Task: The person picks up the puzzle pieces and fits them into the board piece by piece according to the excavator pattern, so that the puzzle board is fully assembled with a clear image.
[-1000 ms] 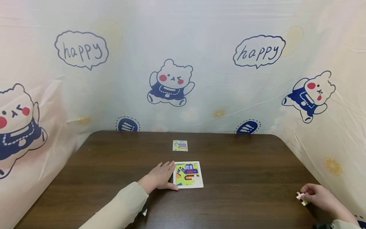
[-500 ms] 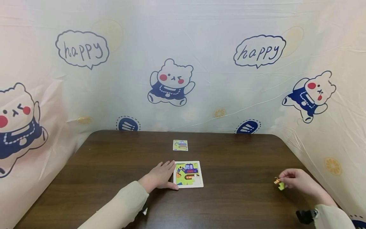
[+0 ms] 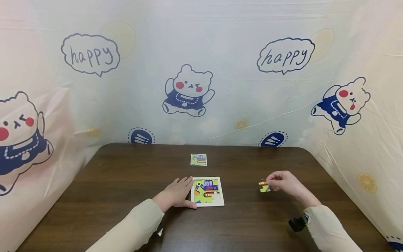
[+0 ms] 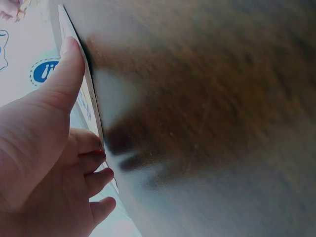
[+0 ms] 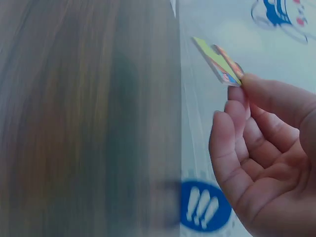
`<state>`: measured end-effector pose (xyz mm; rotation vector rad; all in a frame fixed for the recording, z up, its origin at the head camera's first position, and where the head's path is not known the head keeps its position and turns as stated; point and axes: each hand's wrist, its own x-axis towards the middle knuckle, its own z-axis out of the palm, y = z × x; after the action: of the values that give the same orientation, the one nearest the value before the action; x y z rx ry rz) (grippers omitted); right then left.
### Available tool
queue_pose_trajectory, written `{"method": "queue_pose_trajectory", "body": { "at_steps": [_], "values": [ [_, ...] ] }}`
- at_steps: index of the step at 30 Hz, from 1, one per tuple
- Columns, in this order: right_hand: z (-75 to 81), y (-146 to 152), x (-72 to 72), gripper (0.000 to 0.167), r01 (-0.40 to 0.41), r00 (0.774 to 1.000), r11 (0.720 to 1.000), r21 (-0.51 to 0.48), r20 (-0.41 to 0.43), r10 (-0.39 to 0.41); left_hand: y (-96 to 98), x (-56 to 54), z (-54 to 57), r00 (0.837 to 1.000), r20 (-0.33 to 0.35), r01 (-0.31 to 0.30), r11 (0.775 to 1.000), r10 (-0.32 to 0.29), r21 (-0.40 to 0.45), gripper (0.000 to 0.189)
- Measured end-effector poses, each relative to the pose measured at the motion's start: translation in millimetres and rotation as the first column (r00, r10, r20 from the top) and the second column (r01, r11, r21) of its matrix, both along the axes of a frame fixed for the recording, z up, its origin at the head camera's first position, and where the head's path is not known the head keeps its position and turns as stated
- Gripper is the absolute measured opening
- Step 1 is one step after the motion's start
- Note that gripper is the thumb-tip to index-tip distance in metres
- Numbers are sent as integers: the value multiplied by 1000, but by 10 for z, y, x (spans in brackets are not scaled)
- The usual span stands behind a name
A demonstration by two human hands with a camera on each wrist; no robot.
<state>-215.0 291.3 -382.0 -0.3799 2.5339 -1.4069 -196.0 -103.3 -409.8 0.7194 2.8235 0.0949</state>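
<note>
My right hand [image 3: 284,183] pinches a jigsaw puzzle piece [image 3: 263,186] between thumb and fingertips, above the table to the right of the puzzle. In the right wrist view the piece [image 5: 219,61] shows green with an orange strip and a blue corner. The white-framed jigsaw puzzle [image 3: 207,191] pictures a purple excavator on green, with a bare white gap at its lower right. Straight fingers of my left hand [image 3: 176,194] rest along the frame's left side, the thumb at its lower left corner. The left wrist view shows that thumb [image 4: 71,64] against the frame edge.
A small picture card [image 3: 198,160] with the same excavator lies behind the puzzle on the dark wooden table [image 3: 135,168]. A pale curtain [image 3: 233,87] printed with bears surrounds the table at the back and sides. A black wrist camera [image 3: 297,224] sits at my right cuff.
My right hand has carried the puzzle piece left and away from me, from the table's right edge toward the puzzle. The left hand and the puzzle have stayed put.
</note>
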Motion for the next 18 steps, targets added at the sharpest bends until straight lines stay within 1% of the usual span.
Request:
{"method": "queue_pose_trajectory", "body": {
  "at_steps": [4,9,13,18],
  "values": [
    [-68,-258,-64,20,-10,1000,999,-31,6,10,0,-1,-3,1000,6,-5,1000,5,0,93],
    [-166,-579,-131,16,-69,998,997,-46,-2,69,-5,-6,-24,1000,1,-3,1000,3,-8,93],
    [-207,-845,-147,13,-105,994,993,-48,11,105,-11,-6,-32,1000,-2,-4,1000,4,-7,93],
    [-270,-1128,-145,10,-154,986,986,-57,54,157,-12,3,-17,1000,0,-6,1000,6,-5,93]
  ]
}}
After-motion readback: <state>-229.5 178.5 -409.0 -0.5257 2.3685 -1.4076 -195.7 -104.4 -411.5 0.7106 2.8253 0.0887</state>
